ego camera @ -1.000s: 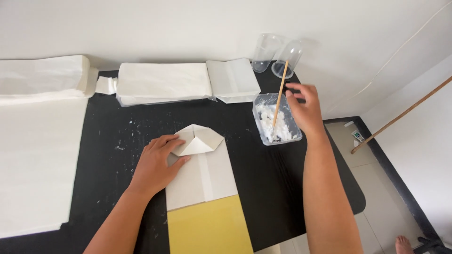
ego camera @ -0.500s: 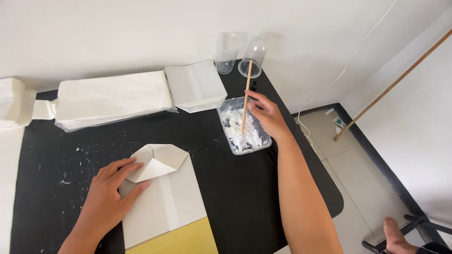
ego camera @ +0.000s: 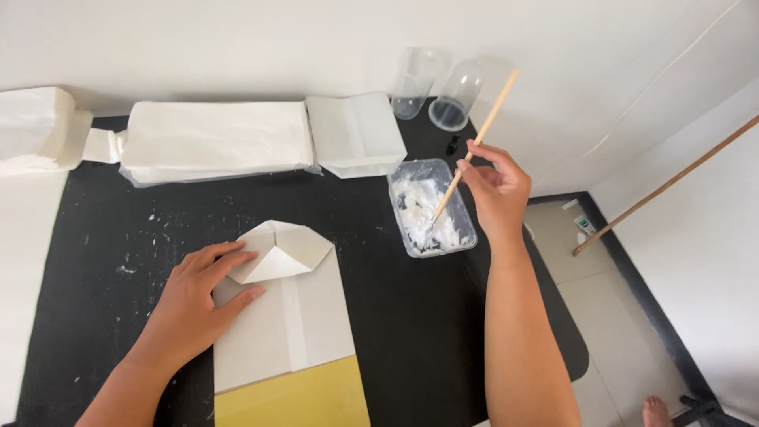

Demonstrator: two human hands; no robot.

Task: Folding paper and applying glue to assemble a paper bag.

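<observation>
Thin wooden stick (ego camera: 474, 146) pinched in right hand (ego camera: 496, 194), fingers closed around its middle, lower tip dipped into white paste inside clear plastic tub (ego camera: 431, 207). Tub standing on black counter (ego camera: 103, 229) near far right corner. Flat white paper bag (ego camera: 285, 304) lying toward near edge, folded end opened into angled flaps, yellow sheet (ego camera: 292, 399) just beneath at near edge. Left hand (ego camera: 198, 304) spread open, palm down, fingers pressing folded flap and left side of bag. Two clear plastic cups (ego camera: 435, 95) beyond tub at far edge. Stacks of white paper bags (ego camera: 217, 142) along far edge, reaching far left corner.
</observation>
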